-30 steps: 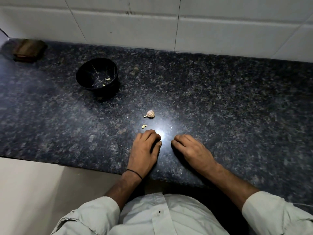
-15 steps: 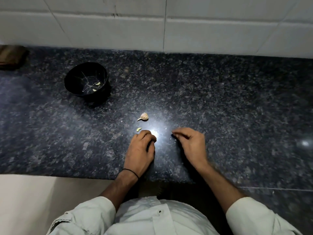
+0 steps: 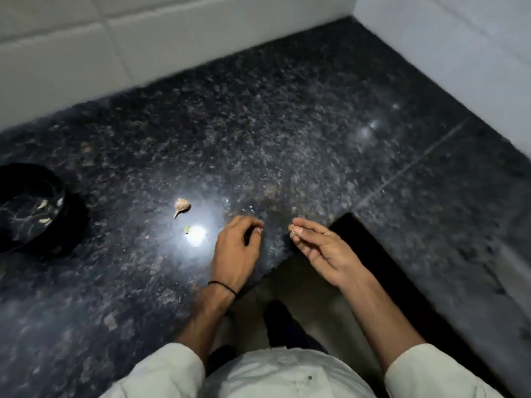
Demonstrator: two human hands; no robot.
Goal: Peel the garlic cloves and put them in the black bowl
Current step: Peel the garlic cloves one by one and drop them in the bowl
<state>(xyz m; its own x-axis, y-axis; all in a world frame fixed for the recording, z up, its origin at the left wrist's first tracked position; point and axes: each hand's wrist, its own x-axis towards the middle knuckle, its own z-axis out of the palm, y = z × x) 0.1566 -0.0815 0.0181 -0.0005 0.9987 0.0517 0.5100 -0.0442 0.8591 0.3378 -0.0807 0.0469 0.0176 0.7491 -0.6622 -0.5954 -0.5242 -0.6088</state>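
Observation:
The black bowl stands at the far left edge of the view with several peeled cloves inside. An unpeeled garlic clove lies on the dark granite counter, and a small pale garlic bit lies just below it. My left hand rests on the counter to the right of them, fingers curled under, with nothing visible in it. My right hand is turned palm up beside it, and its thumb and forefinger pinch a tiny pale scrap.
White tiled walls close off the counter at the back and on the right, forming a corner. The counter's front edge has an inner corner under my right hand, with floor below. A bright light reflection sits by the garlic bit.
The view has swung right, so the bowl now sits at the left edge. My right hand has lifted and turned palm up, pinching a tiny scrap. My left hand stays curled on the counter.

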